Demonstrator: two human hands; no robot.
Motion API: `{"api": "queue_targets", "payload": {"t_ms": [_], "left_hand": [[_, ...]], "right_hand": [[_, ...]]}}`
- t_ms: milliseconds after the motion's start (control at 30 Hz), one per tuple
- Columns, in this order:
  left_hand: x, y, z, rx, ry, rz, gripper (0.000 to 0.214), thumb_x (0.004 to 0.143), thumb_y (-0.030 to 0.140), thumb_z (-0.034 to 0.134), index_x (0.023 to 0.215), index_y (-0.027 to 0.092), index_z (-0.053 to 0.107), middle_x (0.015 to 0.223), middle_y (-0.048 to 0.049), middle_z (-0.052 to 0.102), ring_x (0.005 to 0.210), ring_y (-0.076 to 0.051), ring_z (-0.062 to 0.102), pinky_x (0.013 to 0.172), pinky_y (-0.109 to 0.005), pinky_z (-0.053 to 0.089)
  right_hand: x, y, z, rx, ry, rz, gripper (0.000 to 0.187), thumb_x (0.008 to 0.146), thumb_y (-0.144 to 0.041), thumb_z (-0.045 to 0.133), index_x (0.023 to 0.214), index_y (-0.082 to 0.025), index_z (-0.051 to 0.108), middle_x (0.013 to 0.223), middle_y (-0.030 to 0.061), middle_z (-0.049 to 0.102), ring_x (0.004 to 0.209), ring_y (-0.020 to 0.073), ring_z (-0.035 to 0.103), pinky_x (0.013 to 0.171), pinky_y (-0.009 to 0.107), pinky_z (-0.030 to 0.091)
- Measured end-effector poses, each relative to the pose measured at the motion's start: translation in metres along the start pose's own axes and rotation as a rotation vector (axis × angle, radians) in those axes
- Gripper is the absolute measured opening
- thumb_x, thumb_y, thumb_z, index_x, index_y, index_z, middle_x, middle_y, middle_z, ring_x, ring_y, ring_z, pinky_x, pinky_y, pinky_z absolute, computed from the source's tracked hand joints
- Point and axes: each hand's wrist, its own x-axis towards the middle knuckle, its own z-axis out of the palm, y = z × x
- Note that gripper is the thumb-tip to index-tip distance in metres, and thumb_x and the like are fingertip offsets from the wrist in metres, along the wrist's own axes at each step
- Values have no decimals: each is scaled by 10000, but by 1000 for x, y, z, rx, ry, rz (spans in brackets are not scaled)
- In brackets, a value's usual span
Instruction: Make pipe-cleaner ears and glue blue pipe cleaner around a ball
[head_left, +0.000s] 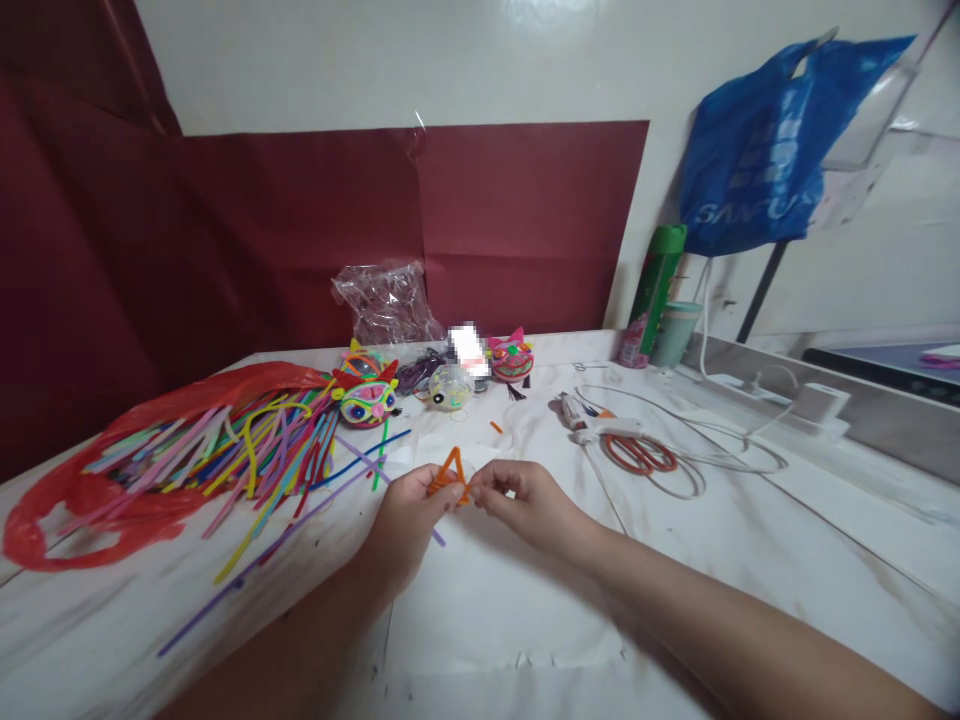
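Observation:
An orange pipe cleaner [454, 458], bent into a pointed triangle, stands up between my hands over the white paper. My left hand [409, 515] is closed on its left and lower part, the thumb pressing across it. My right hand [525, 500] pinches at its lower right corner with thumb and forefinger. The fingertips hide part of the bend there. Beyond the hands, a short orange piece [496, 427] lies on the table. A purple pipe cleaner [439, 538] pokes out beside my left hand.
Colourful pipe cleaners [247, 440] spill from a red plastic bag [45, 520] at left. Decorated animal-face ornaments [367, 400] and a clear ball [450, 388] stand at the back. A glue gun [600, 425] with coiled cable lies right, near a green can [654, 290].

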Motion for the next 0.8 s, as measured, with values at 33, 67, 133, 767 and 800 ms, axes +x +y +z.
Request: {"api": "queue_targets", "payload": {"t_ms": [33, 67, 133, 767, 800], "left_hand": [[0, -1, -1, -18, -18, 5, 133, 689, 273, 642, 669, 156, 583, 607, 17, 529, 607, -129, 457, 618, -263, 345], [1, -2, -1, -34, -37, 7, 147, 697, 286, 645, 684, 154, 583, 623, 11, 536, 619, -133, 464, 632, -269, 353], [2, -4, -3, -60, -70, 3, 170, 706, 305, 652, 711, 151, 581, 656, -3, 552, 648, -143, 481, 669, -286, 369], [-6, 8, -2, -4, -186, 8, 172, 711, 318, 647, 731, 154, 600, 666, -11, 552, 648, -150, 444, 634, -275, 342], [-6, 8, -1, -20, -190, 9, 178, 709, 323, 650, 739, 156, 595, 670, -11, 550, 649, -150, 443, 637, -276, 345]], "right_hand": [[0, -1, -2, -36, 3, -18, 120, 760, -157, 529, 711, -151, 639, 649, 2, 646, 595, 112, 547, 579, 212, 410], [0, -1, -4, -75, 4, -36, 121, 770, -160, 532, 720, -148, 642, 654, 6, 650, 599, 114, 551, 578, 212, 410], [0, -3, -7, -149, 9, -73, 118, 781, -153, 537, 727, -144, 642, 660, 10, 654, 602, 115, 553, 567, 207, 405], [4, -5, -31, -595, 4, -772, 167, 930, -225, 504, 835, -169, 630, 825, 89, 644, 804, 190, 556, 750, 337, 429], [4, -4, -30, -604, 35, -785, 169, 926, -234, 510, 838, -168, 638, 811, 89, 638, 785, 189, 550, 727, 331, 433]]}}
